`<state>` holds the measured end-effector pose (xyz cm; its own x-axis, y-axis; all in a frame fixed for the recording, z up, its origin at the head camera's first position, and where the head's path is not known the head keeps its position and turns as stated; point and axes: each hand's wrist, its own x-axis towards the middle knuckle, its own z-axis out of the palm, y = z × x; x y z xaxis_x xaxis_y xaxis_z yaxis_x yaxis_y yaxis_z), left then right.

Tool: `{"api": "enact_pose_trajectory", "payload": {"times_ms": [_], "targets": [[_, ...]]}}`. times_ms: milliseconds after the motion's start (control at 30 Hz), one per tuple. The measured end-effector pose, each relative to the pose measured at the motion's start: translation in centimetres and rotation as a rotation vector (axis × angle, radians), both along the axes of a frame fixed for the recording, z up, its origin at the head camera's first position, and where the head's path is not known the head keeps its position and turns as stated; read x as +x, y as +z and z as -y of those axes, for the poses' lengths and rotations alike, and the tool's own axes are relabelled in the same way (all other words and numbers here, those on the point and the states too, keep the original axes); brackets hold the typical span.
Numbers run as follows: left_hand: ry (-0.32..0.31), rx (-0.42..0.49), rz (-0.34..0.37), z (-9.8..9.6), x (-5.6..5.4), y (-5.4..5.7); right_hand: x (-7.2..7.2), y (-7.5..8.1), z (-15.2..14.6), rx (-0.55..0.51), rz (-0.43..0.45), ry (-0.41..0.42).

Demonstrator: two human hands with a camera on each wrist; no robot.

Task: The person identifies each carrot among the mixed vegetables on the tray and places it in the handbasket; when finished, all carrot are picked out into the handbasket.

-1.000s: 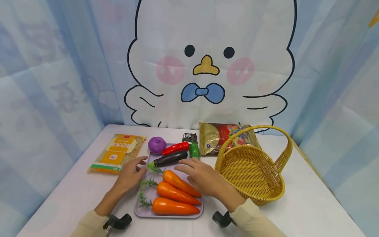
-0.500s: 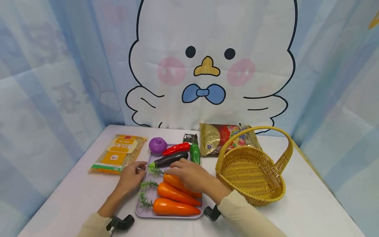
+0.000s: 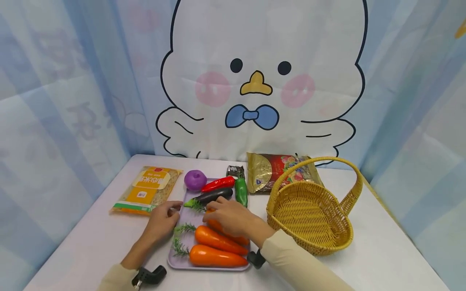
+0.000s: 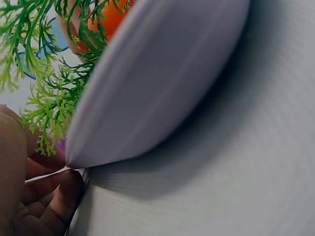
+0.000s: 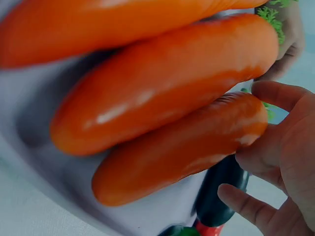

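A purple tray (image 3: pixel 193 218) holds three orange carrots with green tops. My right hand (image 3: pixel 231 218) grips the farthest carrot (image 5: pixel 182 147) near its leafy end, thumb on one side and a finger on the other. The middle carrot (image 3: pixel 218 240) and the nearest carrot (image 3: pixel 216 256) lie below it. At the tray's left rim, my left hand (image 3: pixel 162 221) pinches the edge; the left wrist view shows its fingers (image 4: pixel 66 194) at the rim. Beyond the carrots lie an eggplant (image 3: pixel 214 195), a red chili pepper (image 3: pixel 219 184) and a green pepper (image 3: pixel 241 193).
A wicker basket (image 3: pixel 309 214) with a tall handle stands right of the tray. A purple onion-like vegetable (image 3: pixel 195 180) sits at the tray's far left corner. Behind are a yellow grain bag (image 3: pixel 147 189), a small dark packet (image 3: pixel 235 171) and a gold-and-red bag (image 3: pixel 273 171).
My right hand has come down and left from above the tray and taken hold of the farthest carrot. My left hand has moved slightly lower against the tray's rim.
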<state>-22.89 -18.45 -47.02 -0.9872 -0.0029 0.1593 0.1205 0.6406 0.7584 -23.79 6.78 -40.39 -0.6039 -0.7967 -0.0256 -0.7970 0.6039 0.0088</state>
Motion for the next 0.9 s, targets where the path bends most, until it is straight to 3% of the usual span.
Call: {"api": "enact_pose_trajectory", "payload": {"times_ms": [900], "targets": [[-0.003, 0.057, 0.013, 0.1, 0.4, -0.2, -1.9, -0.8, -0.6, -0.005, 0.108, -0.071]]}}
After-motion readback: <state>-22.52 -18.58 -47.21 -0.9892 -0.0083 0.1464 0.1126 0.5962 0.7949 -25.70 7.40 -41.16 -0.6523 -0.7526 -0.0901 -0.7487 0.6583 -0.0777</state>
